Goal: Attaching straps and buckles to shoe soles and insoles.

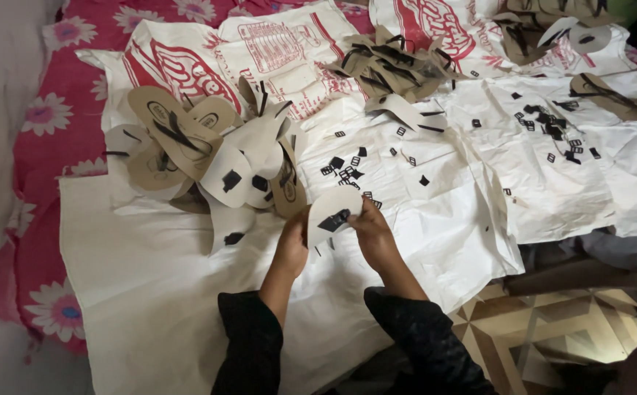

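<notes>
Both hands grip one pale sandal sole (331, 212) just above the white sacking sheet (150, 292): the left hand (291, 249) pinches its lower edge, the right hand (372, 232) closes fingers on its side beside the black strap piece. A heap of tan soles (201, 150) crowds close to the left. Small black buckles (344, 172) lie scattered beyond. Pink floral cloth (55, 117) lies under the sheet; patterned floor (552, 329) shows at right.

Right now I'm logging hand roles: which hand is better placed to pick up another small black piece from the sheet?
Probably the right hand: it sits nearer the scattered small black pieces, while the left hand supports the cream sole from the pile side.
</notes>
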